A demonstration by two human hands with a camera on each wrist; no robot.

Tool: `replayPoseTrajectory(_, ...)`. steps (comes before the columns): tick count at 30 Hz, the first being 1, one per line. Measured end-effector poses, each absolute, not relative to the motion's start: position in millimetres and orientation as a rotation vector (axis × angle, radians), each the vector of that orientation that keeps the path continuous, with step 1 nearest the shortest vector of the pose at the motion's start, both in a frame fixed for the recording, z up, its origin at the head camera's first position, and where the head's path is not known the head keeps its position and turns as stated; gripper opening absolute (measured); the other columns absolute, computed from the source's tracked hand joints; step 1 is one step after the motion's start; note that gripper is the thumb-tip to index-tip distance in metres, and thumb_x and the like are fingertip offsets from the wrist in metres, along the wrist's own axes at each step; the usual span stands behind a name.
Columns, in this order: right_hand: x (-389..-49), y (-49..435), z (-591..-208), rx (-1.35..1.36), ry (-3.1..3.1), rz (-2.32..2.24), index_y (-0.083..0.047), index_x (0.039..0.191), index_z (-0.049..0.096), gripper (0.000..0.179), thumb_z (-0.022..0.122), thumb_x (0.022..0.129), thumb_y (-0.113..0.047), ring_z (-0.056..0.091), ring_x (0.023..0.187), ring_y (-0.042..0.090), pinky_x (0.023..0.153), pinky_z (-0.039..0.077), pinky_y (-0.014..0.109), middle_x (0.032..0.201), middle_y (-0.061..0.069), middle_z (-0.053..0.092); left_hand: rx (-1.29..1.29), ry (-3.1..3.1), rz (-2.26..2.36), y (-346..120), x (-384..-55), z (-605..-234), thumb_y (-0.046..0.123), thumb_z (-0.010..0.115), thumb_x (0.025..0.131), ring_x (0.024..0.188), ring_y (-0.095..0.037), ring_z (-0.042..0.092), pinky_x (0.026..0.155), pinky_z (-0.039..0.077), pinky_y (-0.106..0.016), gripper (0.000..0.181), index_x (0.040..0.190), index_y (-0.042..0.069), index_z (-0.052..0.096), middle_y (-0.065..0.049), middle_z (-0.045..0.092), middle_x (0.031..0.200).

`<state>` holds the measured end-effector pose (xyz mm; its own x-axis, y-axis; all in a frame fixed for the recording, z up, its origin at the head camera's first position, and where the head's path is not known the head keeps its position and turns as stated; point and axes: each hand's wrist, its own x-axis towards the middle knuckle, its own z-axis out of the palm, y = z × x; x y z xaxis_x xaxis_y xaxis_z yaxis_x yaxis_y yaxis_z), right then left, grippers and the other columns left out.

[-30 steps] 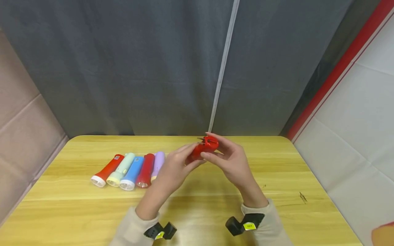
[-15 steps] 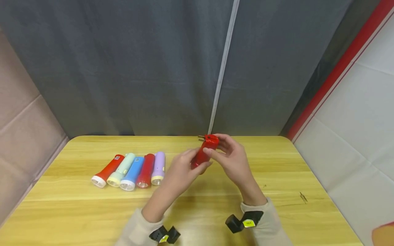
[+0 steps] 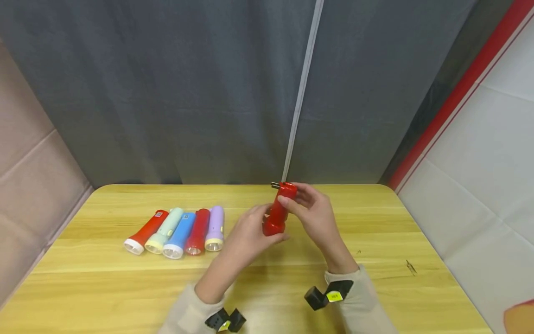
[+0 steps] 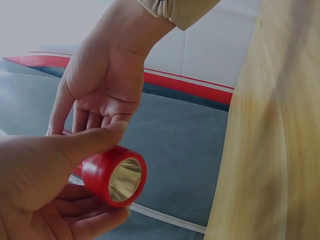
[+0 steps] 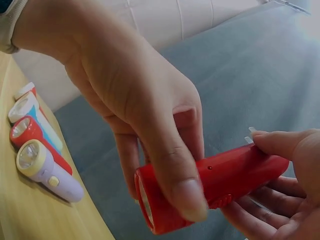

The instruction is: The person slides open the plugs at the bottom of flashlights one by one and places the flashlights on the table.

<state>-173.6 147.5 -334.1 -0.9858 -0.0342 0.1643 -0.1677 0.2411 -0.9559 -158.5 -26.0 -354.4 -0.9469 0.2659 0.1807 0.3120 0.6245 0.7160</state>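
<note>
A red flashlight is held up over the table between both hands. My left hand grips it round the lamp end, thumb on one side and fingers on the other. At the tail end my right hand pinches the body between thumb and fingers. Two metal plug prongs stick out sideways from the tail, pointing left in the head view. The reflector faces the left wrist camera. A button shows on the flashlight's underside in the right wrist view.
On the left of the wooden table lie several flashlights in a row: an orange-red one, a pale green one, a blue one, a dark red one and a purple one. A grey curtain hangs behind.
The held flashlight has tilted more upright in the head view, showing more of its body and lamp end. My left hand has moved slightly right and down, uncovering the purple flashlight.
</note>
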Motion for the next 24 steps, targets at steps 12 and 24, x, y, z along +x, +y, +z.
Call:
replayPoseTrajectory(12, -188, 148, -350, 0.111, -2.392, 1.943, -0.012, 0.128, 0.065, 0.044, 0.077, 0.090, -0.031, 0.073, 0.105, 0.027, 0.088, 0.062, 0.038, 0.123, 0.013, 0.072, -0.502, -2.833, -1.179, -25, -159, -361, 0.027, 0.089, 0.078, 0.098, -0.023, 0.069, 0.086, 0.062, -0.040, 0.056, 0.123, 0.007, 0.065, -0.009, 0.072, 0.114)
replayPoseTrajectory(24, -195, 147, -363, 0.077, -2.627, 1.797, -0.008, 0.129, 0.064, 0.053, 0.079, 0.088, -0.038, 0.075, 0.091, 0.024, 0.080, 0.064, 0.042, 0.112, 0.015, 0.076, -0.446, -2.868, -1.264, -23, -164, -372, 0.027, 0.088, 0.078, 0.087, -0.020, 0.067, 0.078, 0.063, -0.035, 0.048, 0.116, 0.003, 0.069, -0.011, 0.074, 0.107)
